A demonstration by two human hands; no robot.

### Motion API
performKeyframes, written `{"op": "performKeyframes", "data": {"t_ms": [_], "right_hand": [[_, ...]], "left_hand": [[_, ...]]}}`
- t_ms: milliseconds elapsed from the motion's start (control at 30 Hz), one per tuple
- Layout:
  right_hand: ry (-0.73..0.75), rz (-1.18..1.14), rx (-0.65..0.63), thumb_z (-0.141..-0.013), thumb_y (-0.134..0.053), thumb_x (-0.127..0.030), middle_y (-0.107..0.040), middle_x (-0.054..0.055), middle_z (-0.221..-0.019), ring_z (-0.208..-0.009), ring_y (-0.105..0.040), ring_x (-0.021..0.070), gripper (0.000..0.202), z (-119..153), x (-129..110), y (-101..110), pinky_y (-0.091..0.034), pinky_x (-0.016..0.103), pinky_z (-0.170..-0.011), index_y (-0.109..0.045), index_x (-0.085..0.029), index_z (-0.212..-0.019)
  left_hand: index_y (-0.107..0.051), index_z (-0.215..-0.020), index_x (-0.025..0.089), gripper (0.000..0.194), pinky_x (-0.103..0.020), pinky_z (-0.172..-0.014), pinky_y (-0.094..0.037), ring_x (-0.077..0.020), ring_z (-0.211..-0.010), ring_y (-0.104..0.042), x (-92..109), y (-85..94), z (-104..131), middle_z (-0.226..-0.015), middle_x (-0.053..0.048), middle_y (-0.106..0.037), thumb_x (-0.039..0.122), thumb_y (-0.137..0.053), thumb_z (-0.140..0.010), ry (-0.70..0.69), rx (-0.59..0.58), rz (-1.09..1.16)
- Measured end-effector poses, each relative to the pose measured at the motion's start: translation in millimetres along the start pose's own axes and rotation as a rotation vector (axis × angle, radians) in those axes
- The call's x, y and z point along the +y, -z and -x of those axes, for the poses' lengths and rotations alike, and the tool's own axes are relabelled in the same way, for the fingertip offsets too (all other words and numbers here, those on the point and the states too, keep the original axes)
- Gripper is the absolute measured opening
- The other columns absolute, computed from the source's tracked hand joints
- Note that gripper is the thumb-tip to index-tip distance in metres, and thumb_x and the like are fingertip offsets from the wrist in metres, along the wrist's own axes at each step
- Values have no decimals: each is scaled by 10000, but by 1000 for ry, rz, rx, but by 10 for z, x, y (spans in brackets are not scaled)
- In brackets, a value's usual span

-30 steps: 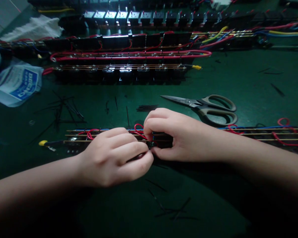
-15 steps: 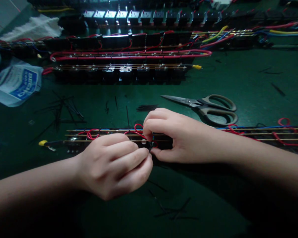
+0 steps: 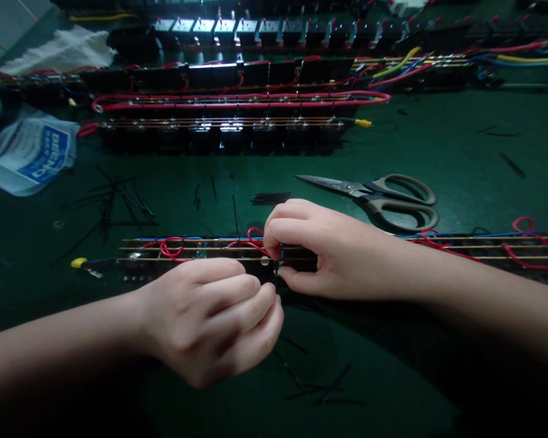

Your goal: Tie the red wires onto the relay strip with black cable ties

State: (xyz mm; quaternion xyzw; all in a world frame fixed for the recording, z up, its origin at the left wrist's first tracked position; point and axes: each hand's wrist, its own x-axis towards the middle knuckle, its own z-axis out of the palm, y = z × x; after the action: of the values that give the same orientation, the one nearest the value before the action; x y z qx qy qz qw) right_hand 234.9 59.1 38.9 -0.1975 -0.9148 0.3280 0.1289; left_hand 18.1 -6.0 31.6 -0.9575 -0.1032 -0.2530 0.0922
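Dim light covers the dark green counter (image 3: 475,170), where black wired assemblies (image 3: 210,76) line the far side, one topped by a long red cable loop (image 3: 242,106). Toward the far left corner lies a crumpled white cloth (image 3: 66,52); nearer along the left side sits a plastic bag (image 3: 31,152) with a blue label. Closer to me, roughly parallel to those rows, runs a black wired strip (image 3: 137,261) with brass-coloured rods, red wires and a yellow-tipped lead (image 3: 78,263) at its left end. My right hand (image 3: 319,237) arches over its middle, thumb and forefinger bent to either side of a small black piece (image 3: 276,265); I cannot tell whether they grip it. My left hand (image 3: 212,322) is curled into a loose fist just beside, fingers pressed together, its contents hidden. Just beyond the strip rest scissors (image 3: 363,191) and a bundle of thin black ties (image 3: 271,198); more loose ties (image 3: 335,387) lie on my side.
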Motion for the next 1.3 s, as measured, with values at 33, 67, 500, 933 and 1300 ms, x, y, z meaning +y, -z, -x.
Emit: {"op": "performKeyframes", "data": {"t_ms": [33,67,500,933,1300], "right_hand": [[-1,-1,1,-751,-608,-34,-561,27,-915,-927,-507,185,206,-1,-1,-1,-380,285,-750,-518,-199,-834],[-3,-3,1,-752,-607,-33,-562,28,-916,-928,-508,186,206,-1,-2,-2,-379,285,-747,-518,-200,-835],[21,-12,2,-767,-603,-32,-562,30,-914,-903,-507,168,186,-7,-3,8,-390,279,-778,-537,-177,-864],[89,186,-21,-829,-508,-93,-589,85,-947,-879,-473,208,116,9,-53,-22,-409,320,-725,-549,-173,-902],[65,256,21,-838,-430,-76,-564,66,-858,-789,-443,194,125,-4,-79,-71,-384,320,-673,-489,-185,-850]], "left_hand": [[-736,-957,125,161,-302,-606,-577,-165,-743,-670,-1,1,-2,-923,-83,-755,227,-634,-885,-4,-3,-2],[-735,-946,128,152,-297,-599,-579,-161,-733,-668,-3,2,-6,-915,-80,-755,226,-637,-884,-8,-8,-5],[-730,-915,155,116,-278,-612,-592,-152,-737,-714,9,59,-49,-876,-50,-775,184,-627,-872,83,52,-55],[-728,-888,163,93,-249,-613,-604,-132,-684,-712,51,62,-65,-920,-59,-787,148,-640,-864,141,34,-122],[-720,-933,165,103,-256,-555,-576,-138,-632,-687,29,48,-34,-909,-68,-781,208,-650,-871,112,22,-74]]}}
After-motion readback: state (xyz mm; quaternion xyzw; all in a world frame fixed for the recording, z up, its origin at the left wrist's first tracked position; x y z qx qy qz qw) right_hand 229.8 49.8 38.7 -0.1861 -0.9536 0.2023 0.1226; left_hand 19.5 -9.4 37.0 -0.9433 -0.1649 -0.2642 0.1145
